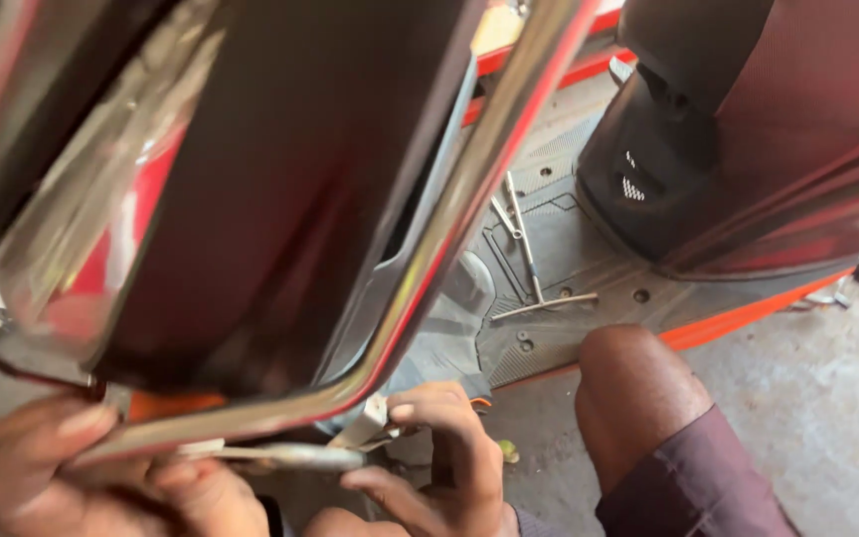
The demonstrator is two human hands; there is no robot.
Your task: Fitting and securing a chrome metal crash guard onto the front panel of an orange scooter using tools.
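**Hands under a scooter panel**

Nearest, the left hand (pixel 101 477) has its fingers curled under the lower edge of the red panel (pixel 280 199), its grip closed on the rim. Just beside it, the right hand (pixel 439 457) pinches a white connector (pixel 370 426) at the panel's bottom edge, fingers together on it. A knee (pixel 638 398) sits to the right. The panel looks loosely held; it could slip or strain the connector if either hand lets go. Beyond, a T-wrench (pixel 529 268) lies on the grey footboard (pixel 589 249), where it could roll off the footboard's edge. The floor (pixel 817 398) is bare concrete, workshop-like.
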